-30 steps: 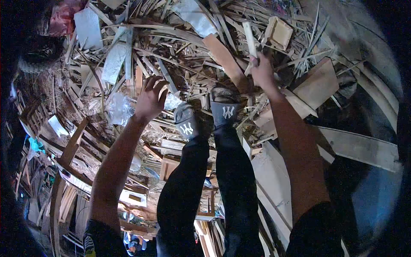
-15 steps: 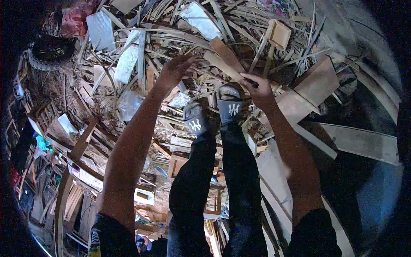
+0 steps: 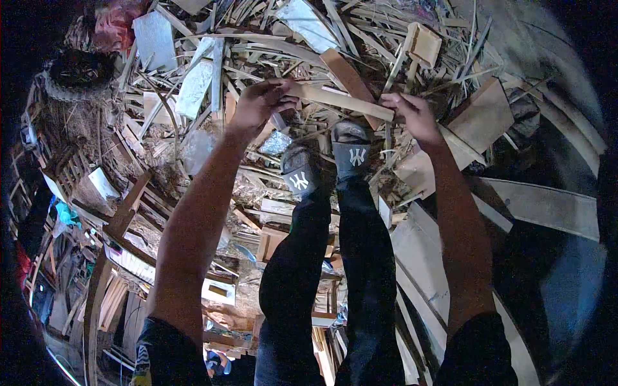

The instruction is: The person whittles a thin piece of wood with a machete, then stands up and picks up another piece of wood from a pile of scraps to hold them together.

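Observation:
A short pale wooden strip (image 3: 341, 103) spans the space between my two hands, above the scrap pile and just beyond my feet. My left hand (image 3: 261, 109) is closed around its left end, fingers curled. At the other end, my right hand (image 3: 415, 117) pinches the strip, with the thumb side partly hidden. Behind the strip a darker reddish-brown board (image 3: 349, 72) lies slanted on the heap.
Loose offcuts and thin slats (image 3: 270, 55) cover the ground ahead. A tyre (image 3: 80, 74) lies at upper left. A wide board (image 3: 483, 119) and long planks (image 3: 547, 206) are on the right. My feet in dark slippers (image 3: 351, 154) stand amid scraps.
The wooden strip has turned from steeply slanted to nearly level. My right hand moved right with it, and my left hand, previously apart from it, now grips its left end.

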`<state>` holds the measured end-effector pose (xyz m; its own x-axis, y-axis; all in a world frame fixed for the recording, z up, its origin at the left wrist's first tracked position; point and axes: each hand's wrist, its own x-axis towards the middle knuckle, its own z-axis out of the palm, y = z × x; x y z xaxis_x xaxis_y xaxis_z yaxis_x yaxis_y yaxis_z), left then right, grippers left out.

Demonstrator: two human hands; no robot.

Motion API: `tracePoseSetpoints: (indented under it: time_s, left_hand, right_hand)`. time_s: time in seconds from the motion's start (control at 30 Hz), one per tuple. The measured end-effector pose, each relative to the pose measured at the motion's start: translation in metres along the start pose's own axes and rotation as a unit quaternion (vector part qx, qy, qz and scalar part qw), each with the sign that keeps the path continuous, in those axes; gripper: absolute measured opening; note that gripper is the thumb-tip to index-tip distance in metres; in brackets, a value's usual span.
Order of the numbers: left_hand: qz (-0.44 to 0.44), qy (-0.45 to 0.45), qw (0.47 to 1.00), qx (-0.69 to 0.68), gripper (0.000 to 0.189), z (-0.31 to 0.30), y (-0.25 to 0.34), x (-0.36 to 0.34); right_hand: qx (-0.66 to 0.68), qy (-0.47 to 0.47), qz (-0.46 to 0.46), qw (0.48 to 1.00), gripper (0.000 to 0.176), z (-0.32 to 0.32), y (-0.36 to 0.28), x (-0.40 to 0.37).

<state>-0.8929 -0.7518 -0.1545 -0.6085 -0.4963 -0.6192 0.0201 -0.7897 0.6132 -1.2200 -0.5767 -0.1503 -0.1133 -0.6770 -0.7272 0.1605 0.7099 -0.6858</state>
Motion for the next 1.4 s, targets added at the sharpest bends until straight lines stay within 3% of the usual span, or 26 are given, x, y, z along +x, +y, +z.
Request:
tracePoseSetpoints:
  time_s: [0.1,0.13,0.2,0.47,0.53,0.6,0.67,0.7,0.73,0.77,0.87,1.0,1.13,1.2,1.33,1.4]
  left_hand:
    - [0.010,-0.031,0.999,0.028,0.049,-0.010,0.003,-0.006]
    - [0.010,-0.031,0.999,0.027,0.049,-0.010,0.003,-0.006]
    - [-0.065,0.080,0.994,0.022,0.046,-0.010,0.004,-0.004]
    - [-0.060,0.120,0.991,0.003,0.038,-0.004,0.006,-0.006]
    - [-0.052,0.107,0.993,-0.010,0.040,-0.001,0.004,-0.003]
    - [-0.064,0.135,0.989,0.010,0.044,0.004,0.003,-0.001]
    - [-0.054,0.112,0.992,0.006,0.041,0.010,0.004,-0.006]
    - [-0.013,0.092,0.996,0.010,0.039,0.007,-0.003,-0.007]
    - [0.028,0.072,0.997,0.014,0.037,0.004,-0.011,-0.007]
    - [0.024,0.062,0.996,0.066,0.048,0.000,-0.017,-0.004]
    - [-0.001,0.094,0.985,0.143,0.043,0.015,-0.009,-0.005]
    - [0.001,0.106,0.988,0.110,0.041,0.020,-0.012,-0.004]
    - [-0.007,0.128,0.990,0.050,0.041,0.015,-0.020,0.001]
    - [0.000,0.124,0.992,0.033,0.041,0.016,-0.021,0.002]
    - [-0.030,0.145,0.988,0.039,0.039,0.022,-0.017,-0.005]
    - [-0.036,0.176,0.981,0.073,0.037,0.019,-0.024,-0.006]
  right_hand:
    - [0.070,0.004,0.030,0.997,0.033,-0.002,0.001,-0.004]
    - [0.090,0.007,0.023,0.996,0.032,-0.001,0.001,-0.006]
    - [0.101,0.001,0.025,0.995,0.031,-0.001,0.000,-0.009]
    - [0.148,0.012,0.009,0.989,0.022,0.013,0.014,-0.010]
    - [0.089,0.043,0.031,0.995,0.019,0.016,0.021,-0.009]
    - [0.114,0.058,0.026,0.991,0.020,0.022,0.026,-0.011]
    - [-0.084,0.070,-0.031,0.994,0.022,0.024,0.028,-0.013]
    - [-0.096,0.090,-0.060,0.990,0.023,0.028,0.032,-0.013]
    - [-0.095,0.091,-0.060,0.989,0.023,0.031,0.032,-0.013]
    - [-0.090,0.095,-0.047,0.990,0.022,0.033,0.032,-0.013]
    - [-0.054,0.110,-0.021,0.992,0.022,0.034,0.046,-0.006]
    - [0.051,0.137,0.009,0.989,0.024,0.030,0.070,0.010]
    - [0.027,0.172,0.030,0.984,0.024,0.035,0.067,0.006]
    - [0.004,0.216,-0.074,0.974,0.024,0.042,0.077,0.013]
    - [-0.145,0.250,-0.040,0.957,0.016,0.053,0.074,0.006]
    - [-0.174,0.240,-0.126,0.947,0.016,0.059,0.070,0.004]
